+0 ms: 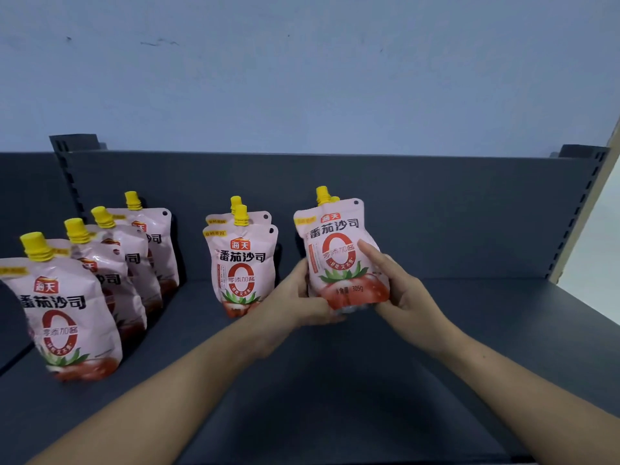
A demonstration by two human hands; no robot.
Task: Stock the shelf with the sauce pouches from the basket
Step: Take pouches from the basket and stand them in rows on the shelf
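A pink tomato sauce pouch [339, 253] with a yellow cap is held upright just above the dark shelf [335, 380]. My left hand [295, 303] grips its lower left edge and my right hand [399, 290] its right side. A second yellow cap peeks out right behind it, so another pouch stands or is held there; I cannot tell which. Two pouches [241, 263] stand one behind the other in the middle. A row of several pouches [100, 273] runs front to back on the left. The basket is out of view.
The shelf's dark back panel [436, 209] rises behind the pouches, with slotted uprights at the left [72, 182] and right [583, 203]. A pale blue wall is above. Bare shelf surface lies to the right of the held pouch and in front.
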